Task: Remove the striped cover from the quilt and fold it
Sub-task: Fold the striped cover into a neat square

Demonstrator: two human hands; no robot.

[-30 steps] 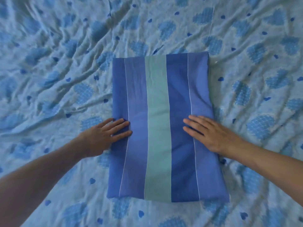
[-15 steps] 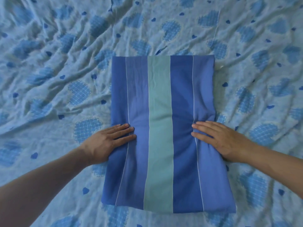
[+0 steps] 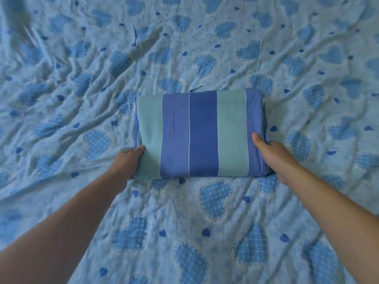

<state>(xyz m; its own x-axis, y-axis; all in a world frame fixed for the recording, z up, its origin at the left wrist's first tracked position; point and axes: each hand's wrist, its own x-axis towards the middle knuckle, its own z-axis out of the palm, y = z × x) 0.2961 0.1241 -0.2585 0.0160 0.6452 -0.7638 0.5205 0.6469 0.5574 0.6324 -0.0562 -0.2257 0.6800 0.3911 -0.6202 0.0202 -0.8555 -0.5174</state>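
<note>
The striped cover (image 3: 202, 134), in blue and teal bands with thin white lines, lies folded into a thick compact rectangle on the quilt (image 3: 184, 222). My left hand (image 3: 128, 160) grips its left edge near the front corner, thumb on top and fingers hidden underneath. At the right edge my right hand (image 3: 272, 155) holds the bundle the same way, thumb on the top layer, fingers tucked below the stacked folds.
The quilt, pale blue with checked hearts and small dark hearts, fills the whole view and is heavily wrinkled, most of all at the upper left. Nothing else lies on it.
The long cover has been folded in half toward the far side and is now half as deep. Both hands moved from pressing flat on top to gripping its side edges.
</note>
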